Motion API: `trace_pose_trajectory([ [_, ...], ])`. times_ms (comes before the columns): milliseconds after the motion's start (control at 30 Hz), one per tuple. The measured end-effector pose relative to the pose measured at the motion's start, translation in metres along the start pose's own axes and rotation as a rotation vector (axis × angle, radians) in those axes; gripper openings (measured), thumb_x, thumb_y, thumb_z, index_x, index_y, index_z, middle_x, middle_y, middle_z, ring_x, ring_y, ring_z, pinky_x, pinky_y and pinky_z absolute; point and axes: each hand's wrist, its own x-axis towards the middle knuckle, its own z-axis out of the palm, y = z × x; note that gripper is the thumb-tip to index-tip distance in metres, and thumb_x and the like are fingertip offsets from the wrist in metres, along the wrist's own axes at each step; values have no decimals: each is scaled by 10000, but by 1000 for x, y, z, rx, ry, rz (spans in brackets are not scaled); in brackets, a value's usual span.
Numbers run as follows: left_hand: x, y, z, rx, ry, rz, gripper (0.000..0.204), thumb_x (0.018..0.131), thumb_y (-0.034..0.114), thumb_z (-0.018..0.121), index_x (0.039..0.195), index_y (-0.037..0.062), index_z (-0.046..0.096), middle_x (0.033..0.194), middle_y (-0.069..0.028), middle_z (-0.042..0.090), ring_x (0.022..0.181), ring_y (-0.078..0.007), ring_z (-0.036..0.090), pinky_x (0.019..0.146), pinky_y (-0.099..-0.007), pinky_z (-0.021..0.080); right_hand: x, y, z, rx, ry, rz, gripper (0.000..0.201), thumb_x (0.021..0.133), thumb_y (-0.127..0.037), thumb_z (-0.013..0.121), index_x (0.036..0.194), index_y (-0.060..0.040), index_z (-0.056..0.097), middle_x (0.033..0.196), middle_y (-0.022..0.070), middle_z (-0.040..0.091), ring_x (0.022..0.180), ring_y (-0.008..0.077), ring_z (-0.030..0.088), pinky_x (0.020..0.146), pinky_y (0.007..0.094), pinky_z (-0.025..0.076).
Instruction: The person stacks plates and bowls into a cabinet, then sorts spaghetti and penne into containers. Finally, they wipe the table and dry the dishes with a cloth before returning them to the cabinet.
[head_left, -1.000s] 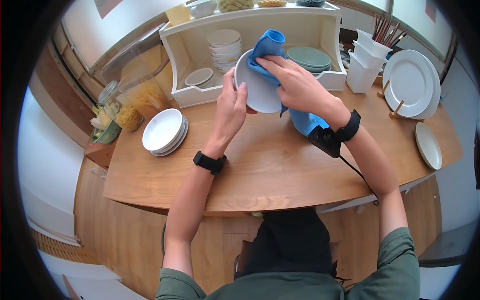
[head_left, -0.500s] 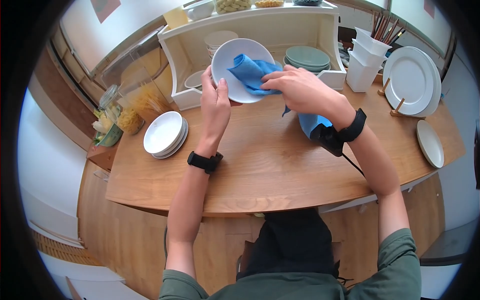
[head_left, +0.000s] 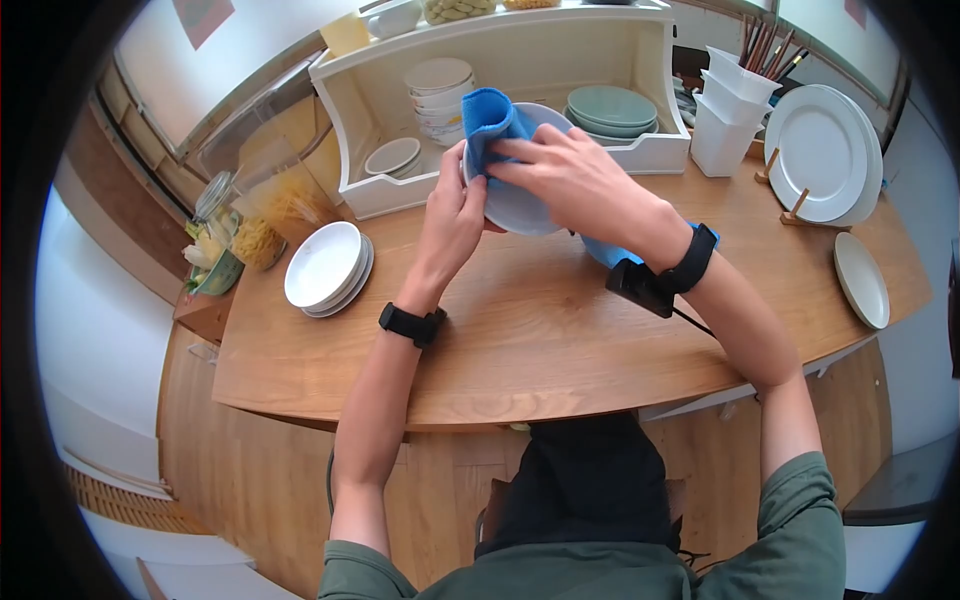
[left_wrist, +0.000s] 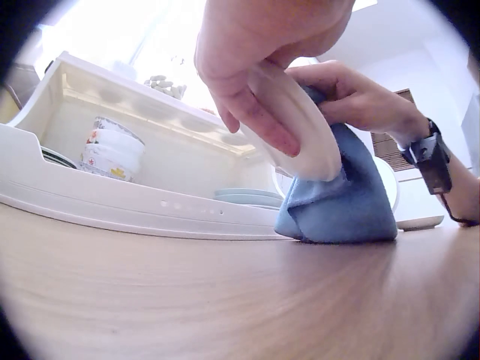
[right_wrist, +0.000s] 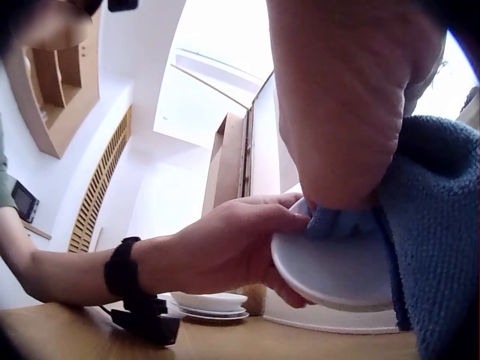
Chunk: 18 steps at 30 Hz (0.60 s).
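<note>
My left hand grips the left edge of a white dish, held tilted above the wooden table. With its fingers on a blue cloth, my right hand presses the cloth against the dish's inner face near the left rim. In the left wrist view the dish shows its underside, fingers across it, and the cloth hangs behind and below. The right wrist view shows the left thumb on the rim of the dish and the cloth draped over its far side.
Stacked white dishes sit at the table's left. Behind stands a white shelf with bowls and green plates. Pasta containers are back left; white plates on a rack and an oval dish are right.
The dish first moved left and turned its face up, then came back right and tilted again. My right hand and the cloth shifted from its middle to its upper left rim.
</note>
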Motion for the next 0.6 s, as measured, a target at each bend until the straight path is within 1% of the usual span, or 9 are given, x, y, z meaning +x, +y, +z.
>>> trace_pose_trajectory([
  [33, 0, 2, 2, 4, 12, 23, 396, 993, 98, 393, 1381, 60, 330, 1121, -178, 576, 901, -238, 659, 606, -343, 624, -1, 4, -1, -1, -2, 1, 417, 743, -25, 662, 1145, -136, 649, 1115, 28, 618, 1036, 256, 573, 837, 388, 486],
  [100, 0, 4, 3, 7, 26, 47, 395, 990, 96, 394, 1378, 49, 332, 1131, -183, 575, 899, -236, 660, 606, -340, 624, -2, 11, -1, -69, 49, 109, 401, 754, -28, 649, 1141, -132, 656, 1118, 34, 619, 1035, 259, 575, 844, 402, 484],
  [167, 1, 5, 2, 79, 104, 44, 393, 987, 92, 393, 1367, 11, 332, 1130, -187, 581, 865, -227, 665, 602, -328, 622, -4, 18, -1, -68, 15, 163, 392, 765, -21, 634, 1143, -121, 659, 1129, 51, 619, 1033, 277, 583, 850, 420, 485],
  [233, 3, 2, -1, 73, 147, 58, 393, 989, 96, 391, 1364, -5, 329, 1121, -188, 587, 849, -222, 668, 596, -321, 621, -5, 21, -2, 17, -209, 284, 511, 732, 61, 575, 1220, -85, 612, 1253, 58, 580, 1027, 308, 564, 892, 403, 471],
  [300, 4, -1, -2, 69, 189, 74, 394, 992, 101, 389, 1362, -22, 327, 1112, -189, 592, 832, -218, 670, 591, -315, 620, -7, 19, -1, 93, -223, 261, 511, 739, 58, 544, 1229, -72, 606, 1207, 85, 610, 1006, 328, 572, 890, 408, 475],
  [367, 5, -2, -2, 33, 261, 68, 392, 999, 113, 385, 1363, -21, 326, 1107, -192, 593, 815, -213, 671, 579, -314, 619, -2, 10, -1, 350, -357, 228, 506, 746, 52, 528, 1235, -57, 598, 1145, 113, 633, 1015, 345, 570, 898, 412, 474],
  [500, 3, 0, -1, 18, 229, 32, 388, 1004, 122, 380, 1363, -17, 329, 1135, -200, 579, 837, -217, 670, 573, -315, 618, 5, -10, -8, 527, -400, 159, 521, 748, 59, 491, 1248, -52, 588, 1112, 147, 638, 1059, 341, 560, 912, 417, 465],
  [567, 2, 2, -1, -10, 219, 16, 385, 1005, 122, 378, 1362, -14, 333, 1160, -204, 562, 862, -221, 667, 573, -316, 618, 5, -10, -10, 552, -383, 156, 549, 735, 64, 480, 1260, -60, 581, 1092, 159, 640, 1061, 334, 559, 911, 416, 466],
  [600, 3, 2, -1, -7, 219, 19, 385, 1005, 122, 378, 1362, -14, 333, 1160, -204, 562, 862, -221, 667, 573, -316, 618, 4, -6, -10, 550, -335, 133, 538, 718, 62, 503, 1231, -58, 605, 1035, 179, 657, 1015, 345, 594, 868, 421, 487],
])
